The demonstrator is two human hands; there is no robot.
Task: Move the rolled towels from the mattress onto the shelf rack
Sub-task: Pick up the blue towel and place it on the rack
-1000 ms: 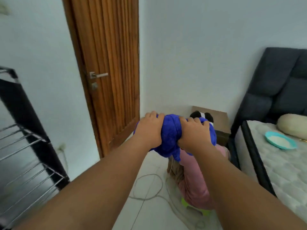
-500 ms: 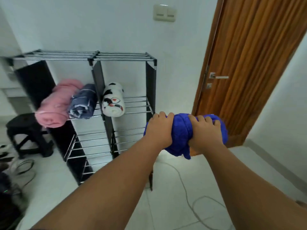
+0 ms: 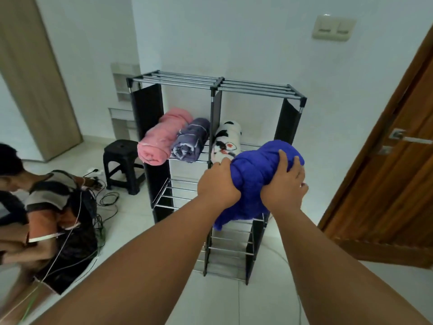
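Observation:
I hold a rolled blue towel (image 3: pixel 256 174) in both hands, my left hand (image 3: pixel 216 185) on its left end and my right hand (image 3: pixel 284 184) on its right. It hangs in front of the right half of the black and metal shelf rack (image 3: pixel 216 86), at the level of the upper shelf. On that shelf lie a pink rolled towel (image 3: pixel 161 137) and a grey-purple one (image 3: pixel 191 139) in the left bay, and a white black-patterned one (image 3: pixel 226 141) in the right bay. The mattress is out of view.
A person (image 3: pixel 44 214) crouches on the floor at the left among cables (image 3: pixel 107 200). A black plastic stool (image 3: pixel 124 165) stands left of the rack. A wooden door (image 3: pixel 393 160) is at the right, and a light switch (image 3: pixel 334 28) is on the wall.
My view has swung left from the bed and door to the rack. The blue towel, still in both hands, has come up close to the rack's right bay.

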